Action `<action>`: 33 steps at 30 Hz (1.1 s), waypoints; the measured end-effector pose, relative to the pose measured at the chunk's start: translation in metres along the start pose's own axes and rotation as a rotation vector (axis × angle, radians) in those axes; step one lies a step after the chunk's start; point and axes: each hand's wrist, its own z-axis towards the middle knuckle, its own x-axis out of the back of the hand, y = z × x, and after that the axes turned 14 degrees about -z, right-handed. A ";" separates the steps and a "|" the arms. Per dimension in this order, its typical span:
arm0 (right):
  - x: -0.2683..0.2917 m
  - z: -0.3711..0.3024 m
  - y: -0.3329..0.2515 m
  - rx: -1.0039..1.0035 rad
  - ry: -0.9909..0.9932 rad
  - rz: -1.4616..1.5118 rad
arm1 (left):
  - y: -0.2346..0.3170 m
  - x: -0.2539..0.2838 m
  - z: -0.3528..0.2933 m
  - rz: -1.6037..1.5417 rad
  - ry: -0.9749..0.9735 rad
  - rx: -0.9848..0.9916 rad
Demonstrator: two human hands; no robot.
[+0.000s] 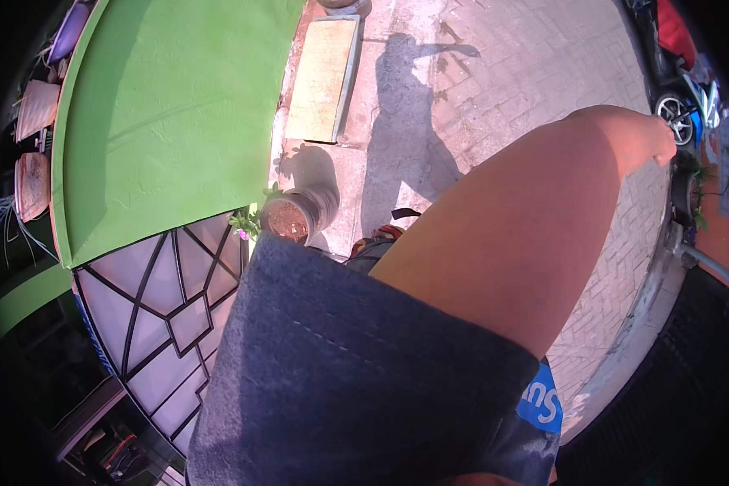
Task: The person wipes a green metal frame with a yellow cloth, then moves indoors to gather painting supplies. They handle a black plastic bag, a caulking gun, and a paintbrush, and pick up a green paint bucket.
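Note:
My left arm, in a loose dark grey sleeve [352, 368], rises large across the middle of the view and reaches to the upper right. At its far end my left hand [654, 142] bends at the wrist. The fingers look curled in, and whatever they may hold is hidden. Nearest to the hand in the picture is a wheel [675, 119] of a parked motorbike, well beyond it. Part of my shirt front with a blue print [543, 399] shows below the arm. My right hand is not in view.
A bright green wall [178, 105] with a black-patterned gate [166, 324] runs along the left. By it stand a potted plant [287, 219] and a pale rectangular slab [324, 79]. My shadow [401, 121] falls on the block paving [543, 61]. More pots [38, 109] line the far left.

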 end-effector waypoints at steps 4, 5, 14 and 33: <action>0.105 0.189 -0.176 0.186 0.054 -0.046 | 0.015 0.126 0.161 0.040 0.134 -0.102; 0.142 0.222 -0.222 0.219 0.103 -0.062 | 0.013 0.153 0.191 0.023 0.167 -0.127; 0.300 0.454 -0.537 0.348 0.246 -0.063 | -0.119 0.377 0.417 0.050 0.198 -0.082; 0.280 0.851 -1.032 0.230 -0.115 -0.702 | -0.732 0.491 0.410 -0.786 0.641 1.012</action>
